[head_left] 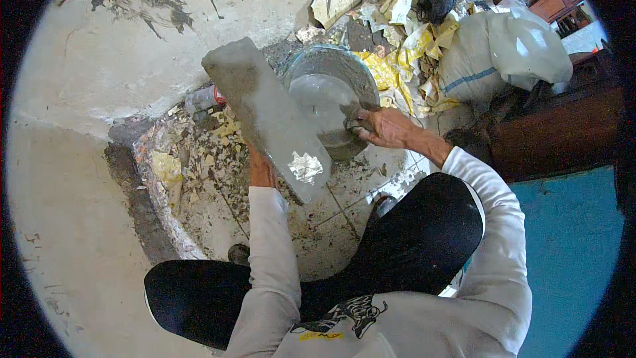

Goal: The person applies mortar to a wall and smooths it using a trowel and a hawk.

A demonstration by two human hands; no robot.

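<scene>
Head view: grey slab over the left hand, right hand at the bucket.
The grey slab (265, 109) lies tilted across the left hand (261, 167), which reaches beneath it; the fingers are hidden, so their grip cannot be determined. A pale patch marks the slab's near end. The right hand (383, 126) is at the right side of the bucket (359, 73), fingers curled and smeared grey; whether they hold anything cannot be determined. Wet grey mix (317, 96) lies inside the bucket, just beside the slab. Rubble (205, 169) covers the floor to the left; yellow scraps (405, 59) and a white sack (467, 53) lie beyond, right.
</scene>
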